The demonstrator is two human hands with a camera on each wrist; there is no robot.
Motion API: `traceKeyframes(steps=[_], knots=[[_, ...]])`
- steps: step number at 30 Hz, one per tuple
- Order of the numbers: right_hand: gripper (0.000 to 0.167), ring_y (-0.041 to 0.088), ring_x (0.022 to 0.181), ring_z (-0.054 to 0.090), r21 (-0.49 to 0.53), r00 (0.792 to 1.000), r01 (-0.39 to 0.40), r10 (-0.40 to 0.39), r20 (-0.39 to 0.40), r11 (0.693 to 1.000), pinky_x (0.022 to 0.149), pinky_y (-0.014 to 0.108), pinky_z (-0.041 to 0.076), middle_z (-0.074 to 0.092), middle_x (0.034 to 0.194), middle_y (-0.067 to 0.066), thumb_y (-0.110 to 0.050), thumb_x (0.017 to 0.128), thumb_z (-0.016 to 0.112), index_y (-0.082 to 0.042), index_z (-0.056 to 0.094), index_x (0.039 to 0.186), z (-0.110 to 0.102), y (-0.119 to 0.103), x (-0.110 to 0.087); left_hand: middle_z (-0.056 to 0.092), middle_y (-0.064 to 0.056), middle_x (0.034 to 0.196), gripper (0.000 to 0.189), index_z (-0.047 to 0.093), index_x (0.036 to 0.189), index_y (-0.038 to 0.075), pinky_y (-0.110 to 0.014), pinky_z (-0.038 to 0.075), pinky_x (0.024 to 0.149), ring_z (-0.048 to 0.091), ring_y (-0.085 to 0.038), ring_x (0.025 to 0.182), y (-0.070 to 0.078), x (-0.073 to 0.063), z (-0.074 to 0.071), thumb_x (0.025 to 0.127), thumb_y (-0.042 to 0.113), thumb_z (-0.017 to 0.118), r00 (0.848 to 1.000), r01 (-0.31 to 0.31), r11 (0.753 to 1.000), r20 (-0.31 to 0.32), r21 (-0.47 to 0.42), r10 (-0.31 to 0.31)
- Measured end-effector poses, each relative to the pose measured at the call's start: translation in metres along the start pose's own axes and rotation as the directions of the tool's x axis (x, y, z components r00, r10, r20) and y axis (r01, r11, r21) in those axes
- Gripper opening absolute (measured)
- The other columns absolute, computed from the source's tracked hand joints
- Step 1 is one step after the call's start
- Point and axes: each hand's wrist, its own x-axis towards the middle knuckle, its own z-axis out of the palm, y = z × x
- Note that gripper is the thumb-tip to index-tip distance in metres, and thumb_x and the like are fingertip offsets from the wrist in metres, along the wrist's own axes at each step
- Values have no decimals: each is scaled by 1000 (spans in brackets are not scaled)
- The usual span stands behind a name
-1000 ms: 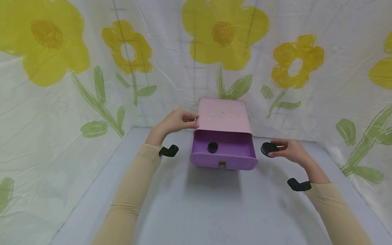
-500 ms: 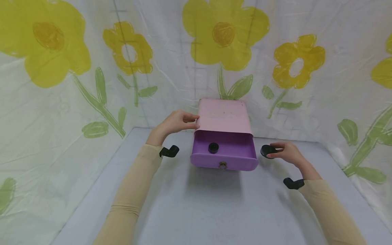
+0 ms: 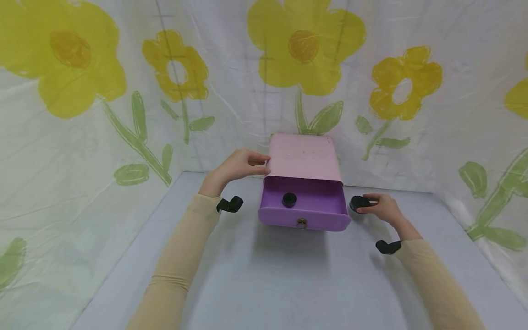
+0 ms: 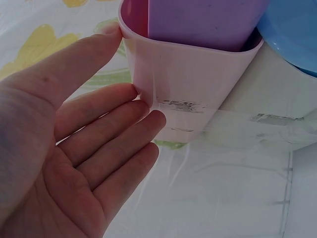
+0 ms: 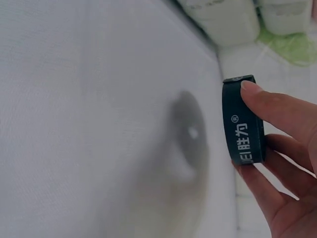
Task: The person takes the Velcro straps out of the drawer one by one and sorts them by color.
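A pink drawer box (image 3: 303, 156) stands against the back with its purple drawer (image 3: 304, 218) pulled out. Inside the drawer, toward the left, lies a black tape roll (image 3: 289, 200). My left hand (image 3: 237, 165) touches the box's left side with its fingertips. In the left wrist view the thumb of that hand (image 4: 74, 139) meets the pink rim while the other fingers stay nearly straight. To the right of the drawer, my right hand (image 3: 385, 208) pinches a second black tape roll (image 5: 243, 121), raised off the surface, with white lettering on its side.
In the left wrist view, a whitish box (image 4: 270, 99) with a blue part (image 4: 294, 34) adjoins the pink one. Pale casings (image 5: 223, 20) show in the right wrist view. A flowered plastic sheet (image 3: 231, 101) hangs behind the pale tabletop (image 3: 288, 284).
My right hand has moved slightly left and down with the tape roll, nearer the drawer. The left hand keeps its place on the box. The head view has shifted a little.
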Motion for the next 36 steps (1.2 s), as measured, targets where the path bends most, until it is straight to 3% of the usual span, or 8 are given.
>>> traceKeyframes(steps=[8,25,36], knots=[[77,45,121,50,-15,999,-7,7,-32,1000,98,55,40,53,130,28,-39,77,78,4,50,134,10,11,5,62,-3,128,56,60,130,17,-37,49,97,58,-19,120,-1,-1,1,83,43,71,1000,-14,1000,2,-5,14],[79,48,124,43,29,997,-71,71,26,997,102,58,36,45,135,32,-35,78,77,5,45,137,20,21,5,62,-2,128,54,60,130,17,-35,49,96,58,-18,119,0,-1,3,83,41,72,1000,-18,1000,-5,-5,18],[76,48,127,41,27,999,-31,30,19,999,103,59,34,44,137,31,-34,81,75,5,44,138,20,20,5,62,-1,128,53,61,129,18,-35,49,96,58,-17,119,-2,-1,2,82,41,72,1000,-9,1000,-18,-10,8]])
